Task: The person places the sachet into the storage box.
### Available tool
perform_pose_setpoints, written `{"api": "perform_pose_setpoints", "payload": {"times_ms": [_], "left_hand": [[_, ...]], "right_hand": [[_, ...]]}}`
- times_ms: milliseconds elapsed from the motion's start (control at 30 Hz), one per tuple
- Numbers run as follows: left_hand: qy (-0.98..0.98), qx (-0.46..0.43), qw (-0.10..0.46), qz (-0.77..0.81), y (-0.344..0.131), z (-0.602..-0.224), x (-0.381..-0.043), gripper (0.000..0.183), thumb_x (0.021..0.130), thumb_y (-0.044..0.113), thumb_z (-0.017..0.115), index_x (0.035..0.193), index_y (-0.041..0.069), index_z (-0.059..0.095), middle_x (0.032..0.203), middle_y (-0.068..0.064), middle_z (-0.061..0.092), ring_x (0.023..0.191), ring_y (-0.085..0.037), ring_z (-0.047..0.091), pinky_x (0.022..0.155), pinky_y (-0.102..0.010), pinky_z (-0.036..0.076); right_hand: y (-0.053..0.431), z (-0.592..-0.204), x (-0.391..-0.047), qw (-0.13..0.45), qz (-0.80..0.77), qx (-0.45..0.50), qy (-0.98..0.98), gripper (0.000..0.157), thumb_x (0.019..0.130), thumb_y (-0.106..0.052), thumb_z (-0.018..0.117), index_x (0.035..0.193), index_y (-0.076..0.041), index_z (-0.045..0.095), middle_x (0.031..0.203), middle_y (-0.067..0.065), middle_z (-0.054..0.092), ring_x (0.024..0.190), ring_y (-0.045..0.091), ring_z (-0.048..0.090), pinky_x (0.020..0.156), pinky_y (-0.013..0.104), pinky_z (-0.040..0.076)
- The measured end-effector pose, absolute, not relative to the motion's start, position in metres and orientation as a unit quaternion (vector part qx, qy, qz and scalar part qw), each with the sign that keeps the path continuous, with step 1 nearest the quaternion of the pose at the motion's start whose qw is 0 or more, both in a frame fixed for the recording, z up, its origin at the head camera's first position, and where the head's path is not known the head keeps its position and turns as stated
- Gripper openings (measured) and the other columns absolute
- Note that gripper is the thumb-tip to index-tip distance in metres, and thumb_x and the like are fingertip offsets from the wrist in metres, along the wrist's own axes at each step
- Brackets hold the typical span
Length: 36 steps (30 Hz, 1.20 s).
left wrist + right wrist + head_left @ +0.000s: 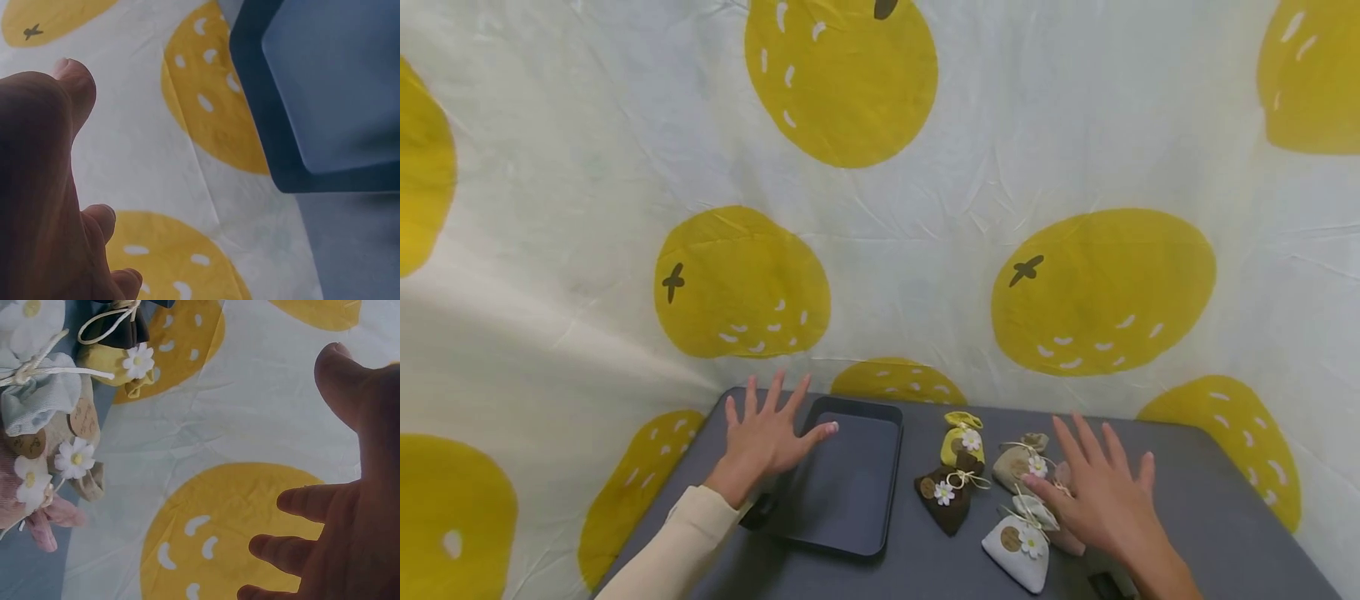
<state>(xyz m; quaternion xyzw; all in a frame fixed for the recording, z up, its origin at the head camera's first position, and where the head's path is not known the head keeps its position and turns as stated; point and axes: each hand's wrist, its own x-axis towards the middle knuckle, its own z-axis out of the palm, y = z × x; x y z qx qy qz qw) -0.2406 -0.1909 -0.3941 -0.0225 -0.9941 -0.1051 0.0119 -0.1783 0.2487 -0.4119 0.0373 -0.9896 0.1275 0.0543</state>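
Fingers spread, my left hand (763, 437) hovers over the left edge of a dark rectangular tray (842, 483); it holds nothing. My right hand (1105, 500), also with spread fingers and nothing in it, is above several small drawstring pouches with daisy flowers and round tags. Among them are a yellow pouch (958, 450), a dark brown pouch (943, 504), a beige pouch (1011, 467) and a white pouch (1011, 558). Partly hidden beneath the right hand lies a pink pouch (15, 500), clearer in the right wrist view.
The grey table (1210, 500) carries the tray on the left and the pouches right of its middle. A white cloth (910, 275) printed with large yellow fruits hangs behind the table and along its sides.
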Motion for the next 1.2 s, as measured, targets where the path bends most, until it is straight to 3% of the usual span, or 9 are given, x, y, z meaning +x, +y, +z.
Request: {"api": "perform_pose_setpoints", "payload": {"times_ms": [933,1200], "left_hand": [[-0.992,-0.004,0.000,-0.126,-0.209,-0.419,-0.246,0.105,0.087,0.087,0.049,0.168,0.031,0.016,0.177,-0.014,0.001,0.159,-0.053,-0.008,0.121,-0.077,-0.007],[-0.993,-0.016,0.008,-0.120,-0.215,-0.431,-0.249,0.106,0.086,0.085,0.054,0.168,0.027,0.019,0.177,-0.017,0.004,0.159,-0.055,-0.002,0.121,-0.078,-0.002]], "right_hand": [[0.257,-0.431,-0.173,0.027,0.139,0.013,-0.990,0.106,0.090,-0.081,0.053,0.163,-0.008,0.030,0.166,0.032,0.026,0.146,0.063,0.019,0.102,0.089,0.005],[0.258,-0.434,-0.173,0.008,0.134,0.003,-0.991,0.106,0.092,-0.082,0.049,0.163,-0.007,0.029,0.165,0.033,0.026,0.145,0.064,0.020,0.102,0.090,0.006]]}}
